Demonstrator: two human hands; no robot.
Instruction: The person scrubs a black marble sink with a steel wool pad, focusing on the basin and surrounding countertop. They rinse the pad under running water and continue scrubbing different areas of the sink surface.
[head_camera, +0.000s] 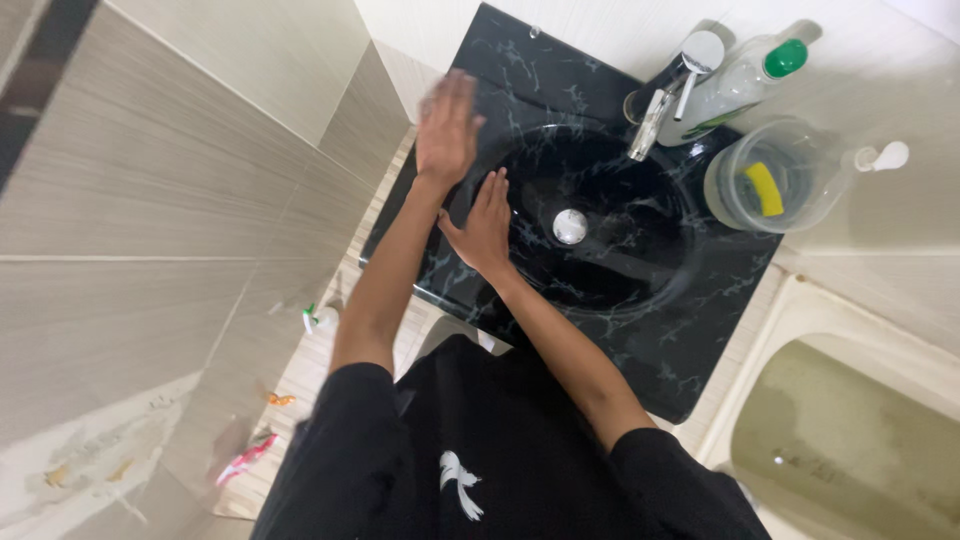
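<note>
Black top: nearest the camera, a dark garment with a small white bird-like mark on the chest, short sleeves, both forearms bare.
Right hand: the right hand lies flat with its grip spread, fingers straight and together, palm down on the left inner slope of the basin; it pinches nothing.
Left hand: the left hand is motion-blurred, its grip open and flat, over the left rim of the basin at the worktop's edge; whether it touches cannot be told.
Basin: a round black sink bowl veined with white like marble, glossy, sunk into a matching black worktop; a silver drain plug sits at its centre.
Tap: a chrome mixer tap at the far rim.
Beside it: a clear bottle with a green cap, and a clear tub holding a yellow item.
Lower right: a pale bathtub.
</note>
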